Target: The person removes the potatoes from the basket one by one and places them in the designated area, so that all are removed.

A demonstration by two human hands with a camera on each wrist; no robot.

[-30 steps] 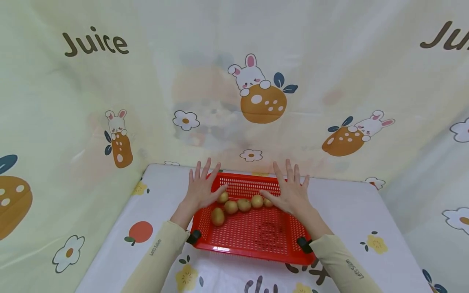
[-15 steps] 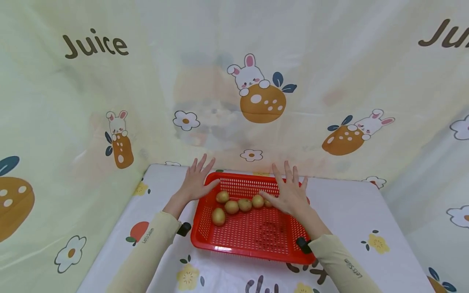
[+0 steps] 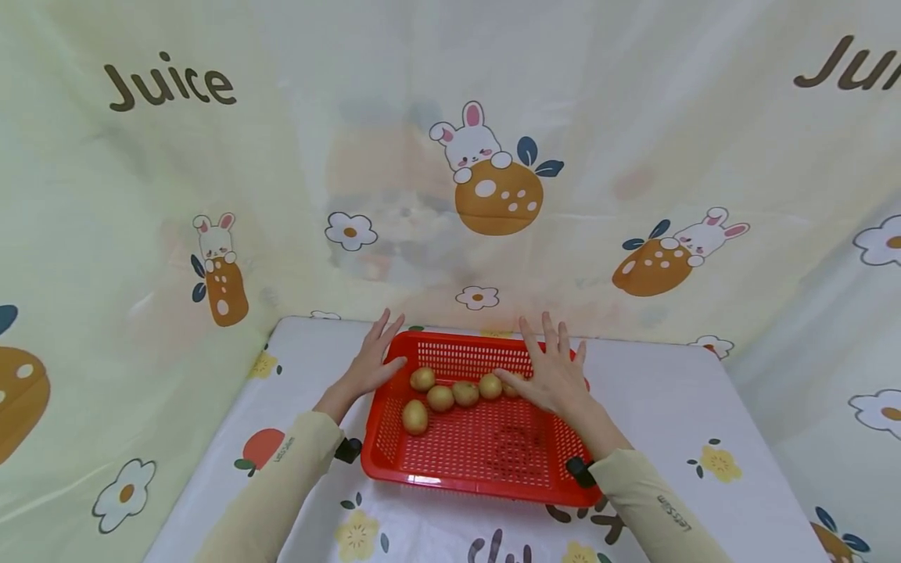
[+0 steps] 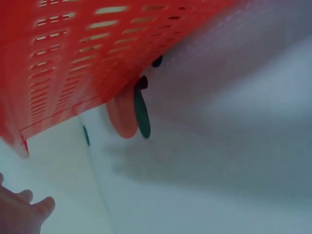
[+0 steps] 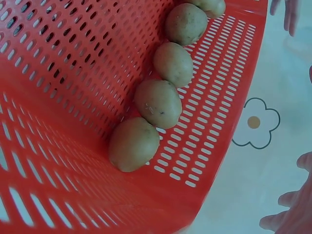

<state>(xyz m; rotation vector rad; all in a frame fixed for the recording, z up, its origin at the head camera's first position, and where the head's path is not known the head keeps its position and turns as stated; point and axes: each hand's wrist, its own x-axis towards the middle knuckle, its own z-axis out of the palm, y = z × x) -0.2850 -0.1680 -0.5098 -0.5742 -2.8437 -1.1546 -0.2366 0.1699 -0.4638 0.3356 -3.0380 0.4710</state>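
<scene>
A red perforated plastic basket (image 3: 479, 485) stands on the table with several potatoes (image 3: 415, 417) inside. Most of them form a row along the far wall, and one lies nearer the left wall. My left hand (image 3: 366, 366) is beside the basket's left rim with fingers extended and nothing in them; the left wrist view shows its fingertips (image 4: 45, 207) below the basket's outer wall. Over the far right corner hovers my right hand (image 3: 556, 375), fingers spread and holding nothing. It partly hides the rightmost potato (image 3: 511, 385). In the right wrist view the potatoes (image 5: 158, 103) lie close together.
A white printed cloth (image 3: 655, 407) covers the table. Behind and to both sides hang pale printed curtains (image 3: 394, 78). Black wrist-worn devices (image 3: 348, 450) sit under each forearm, the right one (image 3: 580, 471) overlapping the basket's rim in the head view.
My left hand has moved left from over the basket to beside its rim, then dipped slightly lower. The right hand stays nearly in place. The potatoes and basket keep their arrangement; the head view shifts slightly.
</scene>
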